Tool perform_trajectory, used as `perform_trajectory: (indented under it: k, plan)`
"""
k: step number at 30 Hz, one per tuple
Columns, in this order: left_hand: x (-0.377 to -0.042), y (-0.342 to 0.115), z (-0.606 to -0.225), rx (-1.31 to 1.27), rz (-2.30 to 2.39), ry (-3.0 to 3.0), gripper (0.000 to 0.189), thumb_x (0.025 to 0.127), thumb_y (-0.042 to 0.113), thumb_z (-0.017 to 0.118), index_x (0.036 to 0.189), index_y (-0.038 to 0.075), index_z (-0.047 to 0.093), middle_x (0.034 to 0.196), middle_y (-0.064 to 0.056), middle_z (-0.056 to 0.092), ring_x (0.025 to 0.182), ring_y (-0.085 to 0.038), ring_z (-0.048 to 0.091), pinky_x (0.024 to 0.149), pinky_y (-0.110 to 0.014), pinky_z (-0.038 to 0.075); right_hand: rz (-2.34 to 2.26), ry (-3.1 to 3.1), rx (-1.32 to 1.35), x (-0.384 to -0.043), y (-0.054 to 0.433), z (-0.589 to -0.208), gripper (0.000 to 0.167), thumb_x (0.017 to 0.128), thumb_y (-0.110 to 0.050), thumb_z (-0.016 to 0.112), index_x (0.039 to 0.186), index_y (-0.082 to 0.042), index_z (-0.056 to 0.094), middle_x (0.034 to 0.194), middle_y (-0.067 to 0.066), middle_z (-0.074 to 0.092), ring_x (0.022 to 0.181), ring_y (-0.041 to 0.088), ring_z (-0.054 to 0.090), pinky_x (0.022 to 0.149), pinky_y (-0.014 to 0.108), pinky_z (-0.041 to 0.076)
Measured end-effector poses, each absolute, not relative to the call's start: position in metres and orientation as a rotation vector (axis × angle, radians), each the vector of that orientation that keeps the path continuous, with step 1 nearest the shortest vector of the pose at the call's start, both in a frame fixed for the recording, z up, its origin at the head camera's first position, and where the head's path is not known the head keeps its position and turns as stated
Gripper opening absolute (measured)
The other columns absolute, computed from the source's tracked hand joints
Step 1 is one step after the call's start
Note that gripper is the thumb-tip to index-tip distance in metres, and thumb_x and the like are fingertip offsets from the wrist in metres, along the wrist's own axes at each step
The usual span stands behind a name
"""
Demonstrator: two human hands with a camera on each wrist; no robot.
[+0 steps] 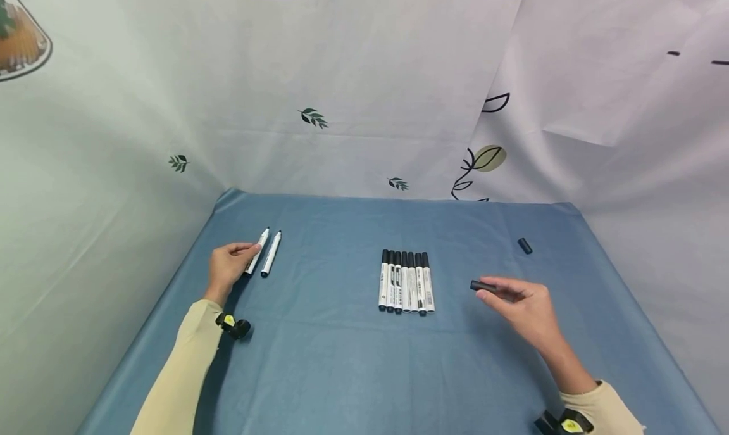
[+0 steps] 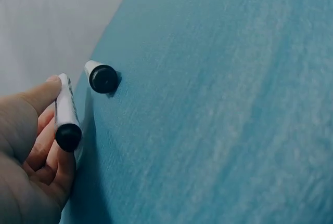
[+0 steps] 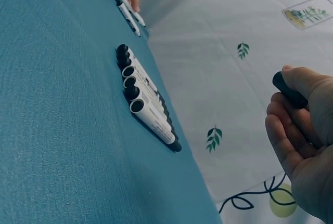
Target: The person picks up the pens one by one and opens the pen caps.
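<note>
My left hand (image 1: 229, 267) pinches a white uncapped marker (image 1: 263, 237) between thumb and fingers at the left of the table. In the left wrist view the held marker (image 2: 66, 104) shows its black end toward the camera. Just right of it lies a second uncapped white marker (image 1: 271, 254), its tip pointing away. My right hand (image 1: 526, 305) pinches a small black marker cap (image 1: 481, 286) above the table, right of the middle. In the right wrist view the cap (image 3: 289, 90) sits between thumb and fingers.
A side-by-side row of several capped white markers (image 1: 405, 283) lies mid-table. Another black cap (image 1: 525, 245) rests at the back right. Blue cloth (image 1: 336, 371) covers the table, and a printed white curtain (image 1: 364, 61) hangs behind and at both sides.
</note>
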State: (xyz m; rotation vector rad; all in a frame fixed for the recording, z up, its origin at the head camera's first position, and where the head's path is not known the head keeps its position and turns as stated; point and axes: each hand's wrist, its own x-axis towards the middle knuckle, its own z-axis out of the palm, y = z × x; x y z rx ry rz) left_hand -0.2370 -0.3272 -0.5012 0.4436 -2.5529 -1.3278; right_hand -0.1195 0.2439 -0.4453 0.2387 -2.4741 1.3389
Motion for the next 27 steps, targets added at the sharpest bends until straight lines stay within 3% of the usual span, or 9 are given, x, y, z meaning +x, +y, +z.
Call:
perform_trajectory:
  k: [9, 20, 27]
  plan:
    - [-0.238, -0.322, -0.502, 0.494, -1.264, -2.616, 0.047, 0.093, 0.043, 0.075, 0.116, 0.003, 0.076, 0.104, -0.017, 0.076, 0.074, -0.006, 0.063, 0.058, -0.02, 0.048, 1.365, -2.478, 0.235, -0.118, 0.245, -0.445, 0.021, 0.085, -0.009, 0.084, 0.105, -0.007, 0.08, 0.094, -0.015, 0.074, 0.075, 0.002, 0.069, 0.058, 0.02, 0.054]
    - [-0.238, -0.317, -0.501, 0.552, -1.202, -2.644, 0.046, 0.093, 0.043, 0.075, 0.113, 0.002, 0.077, 0.102, -0.017, 0.077, 0.073, -0.012, 0.065, 0.054, -0.019, 0.044, 1.334, -2.513, 0.218, -0.121, 0.246, -0.454, 0.02, 0.087, -0.013, 0.083, 0.106, -0.008, 0.08, 0.091, -0.004, 0.075, 0.073, 0.003, 0.069, 0.058, 0.021, 0.053]
    - [-0.236, -0.314, -0.501, 0.558, -1.184, -2.64, 0.047, 0.091, 0.046, 0.076, 0.111, 0.003, 0.078, 0.11, -0.018, 0.075, 0.089, -0.026, 0.067, 0.061, -0.024, 0.044, 1.394, -2.492, 0.152, -0.129, 0.25, -0.459, 0.02, 0.09, -0.018, 0.081, 0.108, -0.008, 0.079, 0.092, -0.004, 0.075, 0.076, 0.002, 0.07, 0.062, 0.02, 0.054]
